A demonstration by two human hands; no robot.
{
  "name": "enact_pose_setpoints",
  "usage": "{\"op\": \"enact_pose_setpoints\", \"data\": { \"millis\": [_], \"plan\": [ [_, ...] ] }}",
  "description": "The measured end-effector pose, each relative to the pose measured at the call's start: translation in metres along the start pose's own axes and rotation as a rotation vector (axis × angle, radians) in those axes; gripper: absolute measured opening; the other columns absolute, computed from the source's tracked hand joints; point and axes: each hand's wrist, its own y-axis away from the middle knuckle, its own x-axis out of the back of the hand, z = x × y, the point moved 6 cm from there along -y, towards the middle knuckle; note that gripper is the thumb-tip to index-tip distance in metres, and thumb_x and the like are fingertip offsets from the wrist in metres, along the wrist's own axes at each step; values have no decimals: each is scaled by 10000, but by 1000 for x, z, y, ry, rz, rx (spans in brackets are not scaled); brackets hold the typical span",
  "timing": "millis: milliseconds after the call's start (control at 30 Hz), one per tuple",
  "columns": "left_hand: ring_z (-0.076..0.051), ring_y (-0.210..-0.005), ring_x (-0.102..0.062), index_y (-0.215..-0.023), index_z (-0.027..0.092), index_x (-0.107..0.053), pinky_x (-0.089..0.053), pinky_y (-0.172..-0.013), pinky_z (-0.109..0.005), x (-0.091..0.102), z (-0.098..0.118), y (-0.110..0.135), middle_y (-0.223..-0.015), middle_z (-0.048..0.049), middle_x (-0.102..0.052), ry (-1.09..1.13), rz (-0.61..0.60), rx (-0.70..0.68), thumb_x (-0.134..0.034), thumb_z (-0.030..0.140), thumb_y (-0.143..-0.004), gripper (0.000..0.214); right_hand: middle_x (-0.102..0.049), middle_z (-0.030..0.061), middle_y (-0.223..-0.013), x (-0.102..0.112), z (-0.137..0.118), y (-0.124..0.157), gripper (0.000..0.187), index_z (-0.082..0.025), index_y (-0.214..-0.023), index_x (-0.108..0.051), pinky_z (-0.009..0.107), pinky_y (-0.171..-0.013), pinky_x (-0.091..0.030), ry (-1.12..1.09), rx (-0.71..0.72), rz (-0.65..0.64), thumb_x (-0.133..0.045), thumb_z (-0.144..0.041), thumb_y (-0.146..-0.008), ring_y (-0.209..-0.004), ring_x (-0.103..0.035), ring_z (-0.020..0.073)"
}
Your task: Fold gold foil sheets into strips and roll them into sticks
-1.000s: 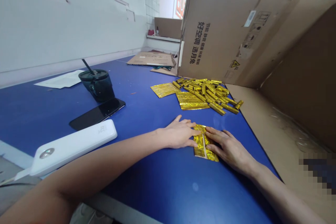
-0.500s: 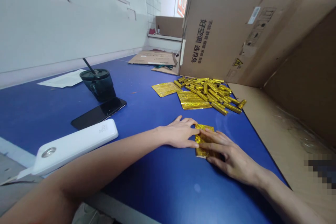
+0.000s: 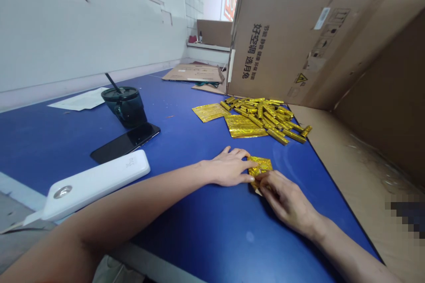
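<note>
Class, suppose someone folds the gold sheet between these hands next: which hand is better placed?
Probably the right: the right hand has bent fingers gathered at the gold sheet, while the left hand lies flatter, fingertips at the sheet's left side, seemingly bracing it.

Blue counter, white wall along its left side. Dark cup upright, straw leaning out to the left; paper flat behind it. Phone screen up, just before the cup; contact unclear. White device alongside, round silver button near one end. Farther back, flat cardboard. At right, large box: sideways dark lettering, yellow warning triangle, pale label. Beyond, shelf with small red item, too small to identify.
</note>
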Motion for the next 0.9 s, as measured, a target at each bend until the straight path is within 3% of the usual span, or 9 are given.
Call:
{"op": "enact_pose_setpoints", "data": {
  "millis": [200,433,567,667,900],
  "plan": [
    [-221,-1027,-393,-1147,268,-446,-282,-872,-377,0,1,-1,-1113,-52,-431,4,112,23,-402,462,-803,397,-542,77,-837,0,1,2,120,-198,-821,-501,311,-670,-461,31,-18,93,-384,-169,-826,-771,-524,179],
    [-228,-1073,-362,-1171,273,-426,-258,-899,-393,-2,0,-1,-1166,-56,-402,9,112,39,-404,473,-802,420,-520,75,-976,5,-2,4,105,-208,-834,-551,287,-754,-459,-57,-45,115,-453,-195,-799,-884,-538,174],
    [-239,-1114,-334,-1188,277,-410,-243,-911,-416,-5,-2,-1,-1209,-69,-378,3,115,34,-379,509,-799,454,-554,74,-962,14,8,2,125,-201,-847,-567,305,-773,-452,-118,-124,222,-453,-219,-799,-911,-541,192],
    [-236,-1137,-323,-1179,278,-424,-238,-916,-428,-7,-2,-2,-1223,-79,-379,-16,118,42,-355,447,-833,392,-583,70,-908,17,21,4,168,-201,-826,-573,309,-751,-464,-104,-191,326,-405,-208,-820,-872,-561,187],
    [-204,-1106,-374,-1142,293,-478,-265,-911,-383,-4,-4,-5,-1198,-63,-422,-5,137,65,-363,325,-856,310,-613,74,-1000,2,34,4,225,-201,-900,-620,355,-771,-477,276,-215,138,-419,-192,-798,-908,-558,210]
  ]
}}
